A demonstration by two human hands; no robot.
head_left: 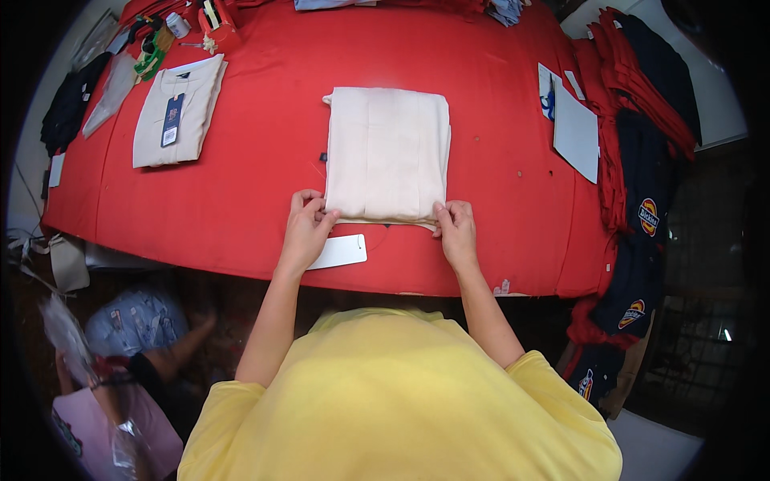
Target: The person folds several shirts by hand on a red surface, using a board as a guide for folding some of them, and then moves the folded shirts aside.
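- Before you in the head view, the folded cream garment (389, 152) lies flat on the red-covered table (513, 144), near its front edge and centred between your hands.
- Your left hand (307, 231) pinches its near left corner between thumb and fingers; your right hand (458, 232) pinches the near right corner likewise.
- You seem to be straightening the near edge of the fold; if so, the next move calls for an even, light pull on both corners, without dragging the layers apart.
- Just beside your left hand lies a pale tag (341, 251), worth keeping clear of your wrist.
- Farther left rests a second folded garment (200, 108) bearing a dark tag (172, 120).
- As for containers, a small white bottle (178, 25) stands at the far left; its contents are hidden.
- Nearby lies a clear plastic bag (110, 94), and a co-worker (112, 405) at lower left has another plastic bag (68, 337); you cannot tell what either holds.
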